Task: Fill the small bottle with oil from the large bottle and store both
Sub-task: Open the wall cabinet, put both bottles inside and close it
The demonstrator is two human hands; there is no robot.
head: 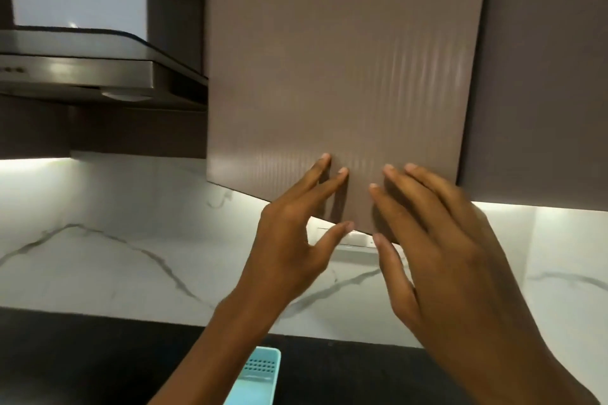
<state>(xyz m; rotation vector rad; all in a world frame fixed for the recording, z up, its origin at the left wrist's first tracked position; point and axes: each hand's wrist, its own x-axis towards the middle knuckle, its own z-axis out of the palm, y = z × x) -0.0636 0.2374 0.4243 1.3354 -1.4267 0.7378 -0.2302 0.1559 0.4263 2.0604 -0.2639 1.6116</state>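
While both hands are raised to the lower edge of a wall cabinet door (345, 76), neither bottle can be seen anywhere, so their whereabouts cannot be told; they may be behind the door, but that is only a guess. The left hand (296, 240) is laid with its fingers (325, 171) spread on the door face and its thumb hooked under the bottom edge; the right hand (454, 256) is spread flat, fingertips on the door just beside the left, and nothing is held by either. The door appears to stand slightly out from the neighbouring door (543, 92), so it is judged to be either being pulled open or being pushed shut; which cannot be decided. If opening, the task is at its very start, with fetching, pouring and storing all left. If closing, both bottles may already be stored. A range hood (98, 66) is seen to the left, and a teal basket (260, 378) rests on the dark counter (82, 362) below.
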